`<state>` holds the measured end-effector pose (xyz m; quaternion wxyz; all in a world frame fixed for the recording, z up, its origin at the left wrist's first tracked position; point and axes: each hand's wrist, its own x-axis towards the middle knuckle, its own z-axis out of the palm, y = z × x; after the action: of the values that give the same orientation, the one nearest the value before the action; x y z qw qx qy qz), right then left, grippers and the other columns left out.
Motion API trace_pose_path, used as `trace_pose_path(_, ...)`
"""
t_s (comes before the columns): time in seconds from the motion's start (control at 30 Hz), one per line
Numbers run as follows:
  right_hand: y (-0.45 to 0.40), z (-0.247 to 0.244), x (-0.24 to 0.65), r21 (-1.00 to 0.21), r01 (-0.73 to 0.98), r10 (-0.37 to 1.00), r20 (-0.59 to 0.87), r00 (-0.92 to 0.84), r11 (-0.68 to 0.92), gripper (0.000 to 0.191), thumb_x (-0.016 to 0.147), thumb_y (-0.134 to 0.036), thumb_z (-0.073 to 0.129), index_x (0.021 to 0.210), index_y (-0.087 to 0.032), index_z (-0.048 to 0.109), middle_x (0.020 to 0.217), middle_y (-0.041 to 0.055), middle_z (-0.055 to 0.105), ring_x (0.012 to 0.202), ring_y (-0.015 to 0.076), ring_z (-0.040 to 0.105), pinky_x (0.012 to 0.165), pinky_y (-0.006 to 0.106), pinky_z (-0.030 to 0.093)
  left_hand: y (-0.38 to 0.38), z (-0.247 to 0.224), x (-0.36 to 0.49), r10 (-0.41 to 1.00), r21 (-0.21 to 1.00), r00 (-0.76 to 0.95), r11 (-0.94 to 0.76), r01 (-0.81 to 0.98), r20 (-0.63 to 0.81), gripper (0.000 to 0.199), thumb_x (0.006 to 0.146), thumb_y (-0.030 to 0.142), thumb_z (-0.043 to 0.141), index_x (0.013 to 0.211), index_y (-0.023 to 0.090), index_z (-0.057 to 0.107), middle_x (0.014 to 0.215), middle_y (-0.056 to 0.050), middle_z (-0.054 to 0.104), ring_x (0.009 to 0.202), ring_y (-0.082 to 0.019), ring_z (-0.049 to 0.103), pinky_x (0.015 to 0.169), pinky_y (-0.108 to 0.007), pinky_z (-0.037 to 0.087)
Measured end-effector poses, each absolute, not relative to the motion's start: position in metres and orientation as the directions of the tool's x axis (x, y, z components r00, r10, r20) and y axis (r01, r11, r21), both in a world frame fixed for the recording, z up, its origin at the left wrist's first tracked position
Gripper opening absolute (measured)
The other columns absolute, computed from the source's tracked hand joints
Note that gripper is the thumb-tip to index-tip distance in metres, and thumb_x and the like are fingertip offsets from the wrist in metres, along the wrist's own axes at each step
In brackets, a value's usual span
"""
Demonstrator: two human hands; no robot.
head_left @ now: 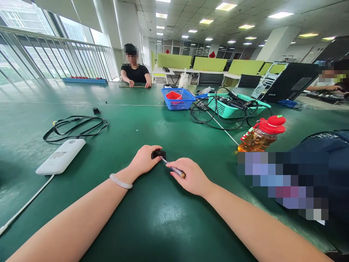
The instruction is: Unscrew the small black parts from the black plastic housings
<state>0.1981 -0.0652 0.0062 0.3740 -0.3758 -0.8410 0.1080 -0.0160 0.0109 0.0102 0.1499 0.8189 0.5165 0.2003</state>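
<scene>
My left hand point(144, 160), with a pale bangle point(120, 181) at the wrist, is closed on a small black block-like part point(163, 154) resting on the green table. Its exact kind is too small to make out. My right hand point(192, 176) is closed around the handle of a screwdriver point(177, 171). The screwdriver slants up and to the left, and its metal shaft ends at the near side of the black part. Fingers of my left hand cover part of the block, so the tip's exact contact is hard to see.
On the left lie a white power bank point(61, 156), a looped black cable point(73, 136) and a small black piece point(96, 110). A blue basket point(178, 103), a green basket point(227, 112) with cables, and a red-lidded bottle point(257, 140) stand beyond. Another person point(136, 74) sits opposite.
</scene>
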Motion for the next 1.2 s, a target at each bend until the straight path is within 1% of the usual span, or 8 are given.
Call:
trace_pose_path(0.2, -0.0647, 0.0062, 0.198, -0.454, 0.56, 0.711, 0.557, -0.429, 0.693, 0.025, 0.087, -0.015, 0.063, 0.11, -0.025, 0.068, 0.095, 0.0033, 0.075, 0.088, 0.0194, 0.068, 0.084, 0.036, 0.054, 0.0098, 0.0116, -0.0153, 0.907, 0.433, 0.38, -0.42, 0.798, 0.179, 0.04, 0.082, 0.031, 0.06, 0.121, 0.025, 0.066, 0.114, -0.007, 0.071, 0.111, -0.028, 0.061, 0.099, -0.042, 0.049)
trace_pose_path(0.37, -0.0657, 0.0078, 0.1986, -0.493, 0.599, 0.764, 0.531, -0.367, 0.631, 0.021, 0.089, -0.018, 0.062, 0.108, -0.024, 0.068, 0.093, 0.003, 0.074, 0.083, 0.0188, 0.067, 0.08, 0.036, 0.054, 0.0106, 0.0099, -0.0159, 0.904, 0.438, 0.386, -0.426, 0.792, 0.182, 0.039, 0.083, 0.033, 0.059, 0.121, 0.025, 0.066, 0.116, -0.007, 0.07, 0.112, -0.028, 0.06, 0.099, -0.043, 0.049)
trace_pose_path(0.53, -0.0664, 0.0081, 0.1982, -0.503, 0.579, 0.752, 0.564, -0.342, 0.641, 0.02, 0.089, -0.019, 0.062, 0.107, -0.025, 0.069, 0.091, 0.0026, 0.074, 0.082, 0.0184, 0.067, 0.079, 0.035, 0.053, 0.0109, 0.0098, -0.0165, 0.906, 0.454, 0.384, -0.421, 0.785, 0.177, 0.04, 0.083, 0.033, 0.06, 0.121, 0.025, 0.066, 0.118, -0.006, 0.07, 0.114, -0.028, 0.059, 0.101, -0.043, 0.047)
trace_pose_path(0.63, -0.0664, 0.0085, 0.198, -0.499, 0.561, 0.736, 0.576, -0.356, 0.661, 0.021, 0.089, -0.017, 0.061, 0.106, -0.026, 0.069, 0.091, 0.0019, 0.075, 0.082, 0.0182, 0.067, 0.08, 0.035, 0.053, 0.0106, 0.0103, -0.0165, 0.91, 0.459, 0.377, -0.412, 0.787, 0.17, 0.041, 0.082, 0.032, 0.06, 0.122, 0.025, 0.065, 0.12, -0.006, 0.069, 0.114, -0.028, 0.059, 0.101, -0.043, 0.047)
trace_pose_path(0.77, -0.0662, 0.0088, 0.1978, -0.489, 0.539, 0.718, 0.579, -0.387, 0.685, 0.025, 0.087, -0.01, 0.058, 0.103, -0.026, 0.07, 0.097, 0.0005, 0.076, 0.089, 0.0179, 0.068, 0.085, 0.037, 0.052, 0.0104, 0.0105, -0.0165, 0.913, 0.466, 0.374, -0.406, 0.786, 0.165, 0.041, 0.082, 0.031, 0.06, 0.122, 0.025, 0.064, 0.119, -0.006, 0.069, 0.115, -0.028, 0.058, 0.101, -0.043, 0.047)
trace_pose_path(0.87, -0.0657, 0.0084, 0.1977, -0.479, 0.546, 0.716, 0.573, -0.399, 0.687, 0.028, 0.085, -0.006, 0.057, 0.101, -0.025, 0.071, 0.098, 0.0008, 0.076, 0.091, 0.0182, 0.069, 0.086, 0.037, 0.052, 0.0104, 0.0101, -0.0165, 0.911, 0.47, 0.375, -0.41, 0.782, 0.171, 0.039, 0.081, 0.031, 0.061, 0.12, 0.025, 0.065, 0.118, -0.005, 0.07, 0.114, -0.028, 0.059, 0.1, -0.042, 0.048)
trace_pose_path(1.2, -0.0662, 0.0092, 0.1969, -0.484, 0.544, 0.715, 0.586, -0.381, 0.686, 0.024, 0.086, -0.01, 0.06, 0.102, -0.025, 0.07, 0.097, 0.0009, 0.076, 0.089, 0.0183, 0.069, 0.085, 0.037, 0.052, 0.0109, 0.0097, -0.0164, 0.909, 0.459, 0.379, -0.414, 0.786, 0.172, 0.038, 0.081, 0.03, 0.061, 0.119, 0.025, 0.065, 0.118, -0.005, 0.07, 0.114, -0.027, 0.059, 0.1, -0.042, 0.047)
